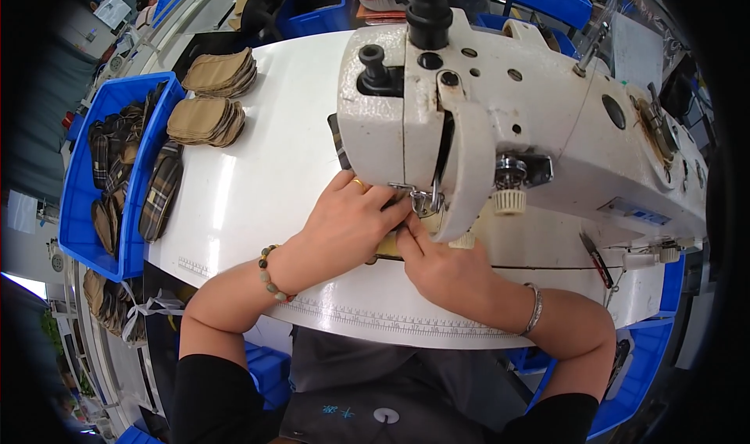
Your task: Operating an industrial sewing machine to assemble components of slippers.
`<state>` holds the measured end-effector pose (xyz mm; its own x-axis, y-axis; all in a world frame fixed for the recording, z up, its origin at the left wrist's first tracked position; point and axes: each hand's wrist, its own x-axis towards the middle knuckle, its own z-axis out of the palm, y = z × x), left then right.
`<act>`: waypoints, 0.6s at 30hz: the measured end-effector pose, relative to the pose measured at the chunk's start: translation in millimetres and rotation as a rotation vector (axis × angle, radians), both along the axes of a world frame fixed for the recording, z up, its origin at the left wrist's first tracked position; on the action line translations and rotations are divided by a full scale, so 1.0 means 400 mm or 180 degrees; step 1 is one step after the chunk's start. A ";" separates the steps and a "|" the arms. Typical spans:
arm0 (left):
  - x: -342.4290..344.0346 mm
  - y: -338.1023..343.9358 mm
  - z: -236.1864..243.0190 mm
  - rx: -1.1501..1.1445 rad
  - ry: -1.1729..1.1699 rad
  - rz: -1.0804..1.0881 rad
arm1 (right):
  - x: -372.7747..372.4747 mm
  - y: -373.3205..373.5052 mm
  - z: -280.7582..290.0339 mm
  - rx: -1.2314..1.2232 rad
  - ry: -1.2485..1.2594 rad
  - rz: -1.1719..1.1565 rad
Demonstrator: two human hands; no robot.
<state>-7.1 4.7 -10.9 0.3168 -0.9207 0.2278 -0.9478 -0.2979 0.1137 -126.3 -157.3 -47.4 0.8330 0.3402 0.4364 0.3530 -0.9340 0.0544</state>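
Observation:
A white sewing machine (422, 116) stands over the white table, and both my hands are close under its needle and presser foot (426, 202). My left hand (344, 221) has its fingers curled and bunched at the left of the foot, pinching a small fabric piece (388, 248). From the right, my right hand (449, 272) pinches the same piece with thumb and forefinger near the foot. Most of that piece is hidden under my fingers; a tan-yellow bit and a dark edge show. Behind my left hand, a plaid fabric piece (338, 141) pokes out beside the machine head.
Two stacks of tan fabric pieces (207, 122) lie at the back left. A blue bin (74, 202) with plaid pieces stands at the left, a plaid piece (162, 190) leaning by it. Small thread snips (597, 259) lie at right. A ruler strip (391, 319) runs along the front edge.

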 end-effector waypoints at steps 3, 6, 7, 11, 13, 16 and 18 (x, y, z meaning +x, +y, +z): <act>0.000 -0.003 0.002 -0.0053 -0.0051 0.0002 | 0.004 -0.003 0.003 0.0237 -0.0006 0.0112; 0.001 -0.003 -0.003 -0.0014 -0.0004 0.0013 | 0.002 0.000 0.003 0.0372 0.0132 0.0022; 0.001 -0.003 -0.006 0.0047 0.0077 0.0055 | 0.002 0.000 0.005 0.0370 0.0130 0.0018; 0.007 0.001 0.007 0.0161 0.0195 0.0041 | 0.003 -0.007 0.014 0.0242 0.0044 -0.0025; 0.009 0.006 0.037 0.0163 0.0728 0.0210 | 0.003 -0.012 0.012 0.0203 -0.0040 -0.0025; 0.018 0.029 0.038 -0.0186 0.0616 0.0002 | 0.004 -0.015 -0.002 0.0051 -0.0004 -0.0114; 0.020 0.028 0.032 -0.0320 0.0302 -0.0130 | 0.011 -0.020 -0.014 0.0258 0.0122 -0.0128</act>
<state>0.8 15.8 2.1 0.3040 -0.9074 0.2903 -0.9424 -0.2418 0.2309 -122.0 -165.4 -53.1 0.8619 0.2710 0.4287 0.3154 -0.9483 -0.0347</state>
